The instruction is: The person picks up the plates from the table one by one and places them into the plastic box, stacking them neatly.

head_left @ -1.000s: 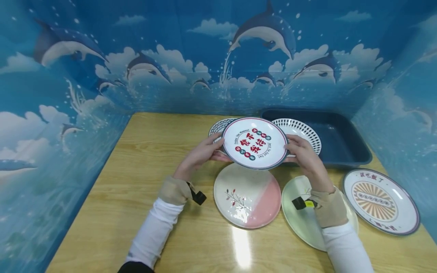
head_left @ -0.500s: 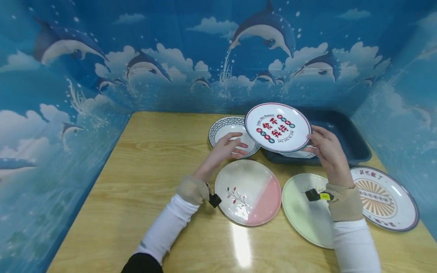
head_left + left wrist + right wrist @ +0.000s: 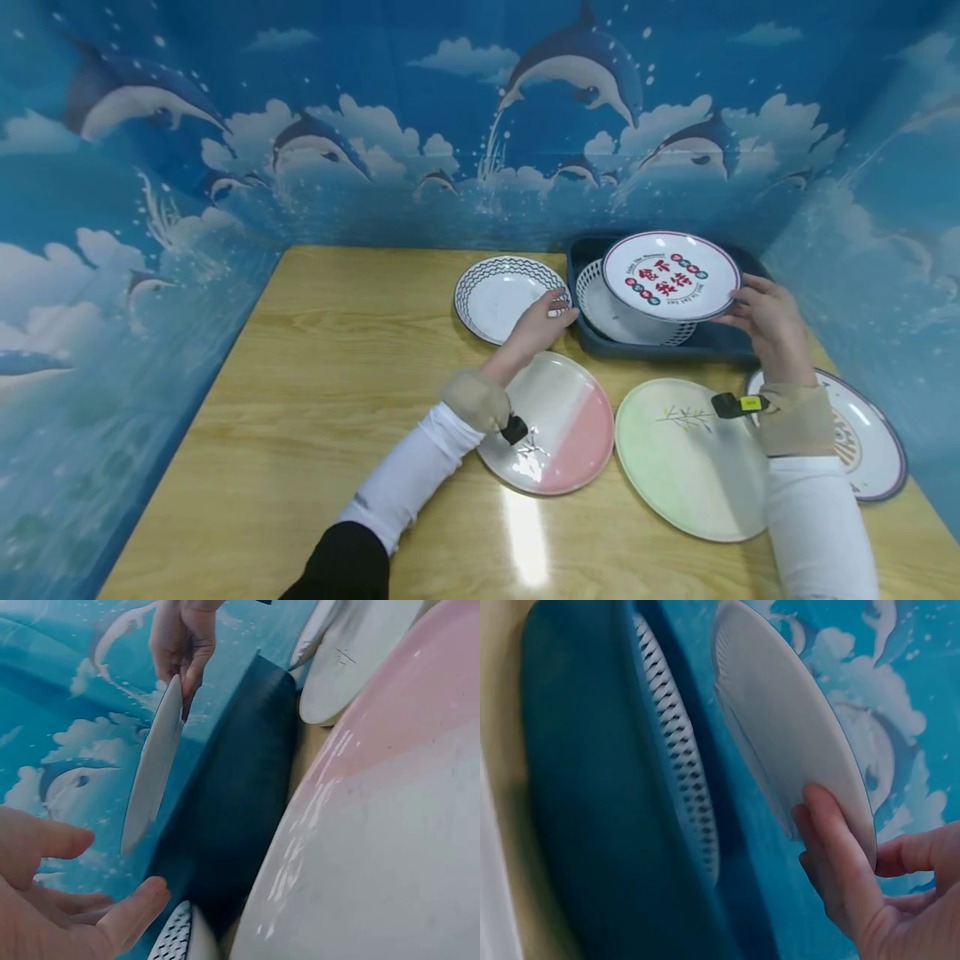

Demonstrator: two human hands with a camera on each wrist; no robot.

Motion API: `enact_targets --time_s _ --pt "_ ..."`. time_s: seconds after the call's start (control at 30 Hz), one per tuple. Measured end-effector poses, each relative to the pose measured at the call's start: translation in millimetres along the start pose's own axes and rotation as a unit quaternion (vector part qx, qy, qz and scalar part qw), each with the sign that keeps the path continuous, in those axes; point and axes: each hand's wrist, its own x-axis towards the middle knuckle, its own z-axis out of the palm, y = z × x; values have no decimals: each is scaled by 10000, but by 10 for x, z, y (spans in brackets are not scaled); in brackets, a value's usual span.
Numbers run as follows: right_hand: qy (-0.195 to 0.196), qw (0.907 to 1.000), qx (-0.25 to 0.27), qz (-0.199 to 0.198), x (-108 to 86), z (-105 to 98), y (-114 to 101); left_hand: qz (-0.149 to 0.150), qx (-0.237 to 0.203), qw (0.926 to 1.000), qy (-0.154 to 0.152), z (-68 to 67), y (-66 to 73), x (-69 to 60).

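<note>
The right hand (image 3: 772, 325) pinches the right rim of a white plate with red lettering (image 3: 672, 277), raised over the dark blue tray (image 3: 675, 352). In the right wrist view the thumb and fingers (image 3: 836, 847) clasp that plate's edge (image 3: 787, 712), underside showing. A plate with a black checked rim (image 3: 622, 321) lies in the tray's left part. The left hand (image 3: 536, 325), fingers spread and holding nothing, hovers over the right edge of a wavy-rimmed plate (image 3: 495, 300). In the left wrist view the left hand (image 3: 75, 900) is apart from the raised plate (image 3: 154, 769).
Nearer the person, a cream and pink plate (image 3: 585, 442) lies beside a pale green plate (image 3: 690, 467). At the far right is a white plate with a dark rim (image 3: 877, 450), partly behind the right forearm. A dolphin-print backdrop surrounds the wooden table (image 3: 300, 400).
The left hand has let go of the lettered plate and moved right. The right hand has carried that plate rightward over the tray, uncovering the wavy-rimmed plate.
</note>
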Motion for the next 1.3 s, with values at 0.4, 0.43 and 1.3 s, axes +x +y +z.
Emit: enact_targets --time_s 0.4,0.43,1.3 --pt "-110 9943 -1056 107 177 -31 244 -93 2188 9753 297 206 -50 157" --pt "-164 9937 -1100 101 183 -38 256 -91 2223 9745 277 207 -44 158" --pt "-291 9578 -2828 -424 306 41 439 -195 2392 9707 104 182 -13 179"
